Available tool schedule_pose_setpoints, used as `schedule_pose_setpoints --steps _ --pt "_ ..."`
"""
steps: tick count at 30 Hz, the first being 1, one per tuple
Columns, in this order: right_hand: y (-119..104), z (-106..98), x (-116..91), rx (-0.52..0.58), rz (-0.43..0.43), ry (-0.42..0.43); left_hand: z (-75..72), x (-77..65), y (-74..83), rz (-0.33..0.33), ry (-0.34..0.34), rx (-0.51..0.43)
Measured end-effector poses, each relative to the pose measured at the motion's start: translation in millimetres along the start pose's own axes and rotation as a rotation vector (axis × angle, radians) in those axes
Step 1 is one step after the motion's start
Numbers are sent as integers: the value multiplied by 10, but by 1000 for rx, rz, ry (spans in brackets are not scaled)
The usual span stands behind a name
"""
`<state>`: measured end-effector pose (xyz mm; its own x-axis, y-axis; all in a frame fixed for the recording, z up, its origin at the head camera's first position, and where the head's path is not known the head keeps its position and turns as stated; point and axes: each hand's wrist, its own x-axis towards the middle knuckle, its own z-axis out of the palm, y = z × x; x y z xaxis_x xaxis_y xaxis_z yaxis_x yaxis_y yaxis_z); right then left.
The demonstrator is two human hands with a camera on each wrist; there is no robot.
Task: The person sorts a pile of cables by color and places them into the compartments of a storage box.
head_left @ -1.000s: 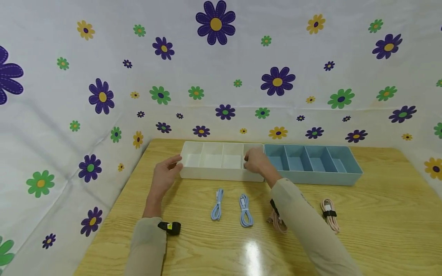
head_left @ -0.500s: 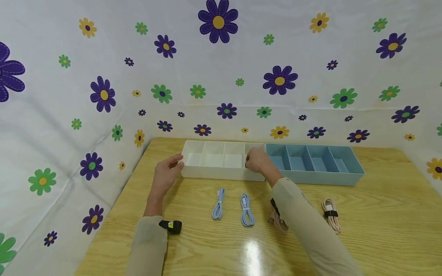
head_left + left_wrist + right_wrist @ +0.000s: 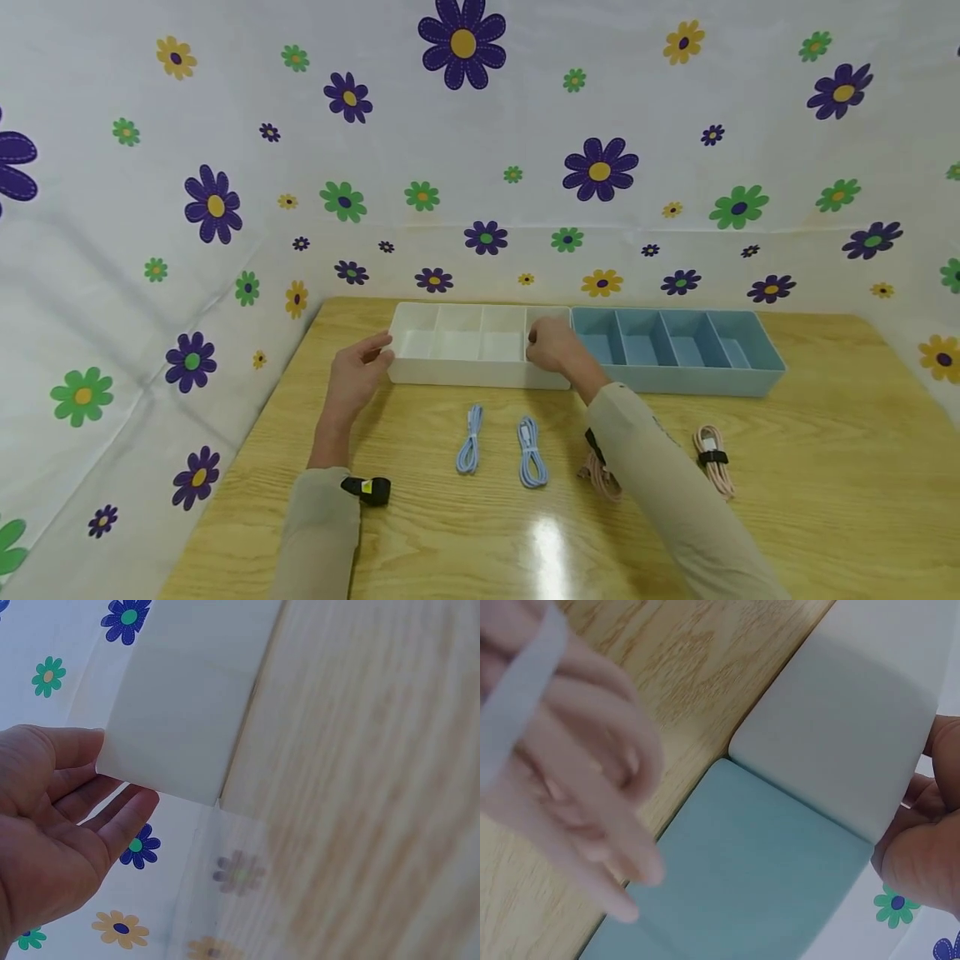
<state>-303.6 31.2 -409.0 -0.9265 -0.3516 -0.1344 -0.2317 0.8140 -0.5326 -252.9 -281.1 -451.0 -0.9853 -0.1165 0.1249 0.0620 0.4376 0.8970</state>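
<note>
In the head view a white divided organizer box (image 3: pixel 457 372) stands at the back of the table. My left hand (image 3: pixel 356 377) is at its left end, thumb and fingers fairly straight against the end wall; the left wrist view shows these fingertips (image 3: pixel 142 799) right at the box corner. My right hand (image 3: pixel 553 345) reaches over the front rim into the rightmost compartment, fingers curled at the divider. Its fingertips are mostly hidden behind the wall. A blue divided organizer box (image 3: pixel 690 379) stands end to end with the white one.
Two light blue coiled cables (image 3: pixel 531 454) lie in front of the white box. A pink coiled cable (image 3: pixel 600 477) shows partly beneath the right sleeve; another pink cable (image 3: pixel 714 460) with a black strap lies farther right. Flowered cloth (image 3: pixel 450 167) hangs behind the wooden table (image 3: pixel 420 533).
Both hands and both boxes keep nearly the same places; the head view shifts slightly.
</note>
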Motion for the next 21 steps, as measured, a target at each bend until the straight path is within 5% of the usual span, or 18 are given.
schedule_pose_setpoints --steps 9,21 --pt "42 -116 -96 18 -62 13 16 10 3 4 0 38" --pt "70 -190 -346 195 -33 54 4 -1 22 3 -19 50"
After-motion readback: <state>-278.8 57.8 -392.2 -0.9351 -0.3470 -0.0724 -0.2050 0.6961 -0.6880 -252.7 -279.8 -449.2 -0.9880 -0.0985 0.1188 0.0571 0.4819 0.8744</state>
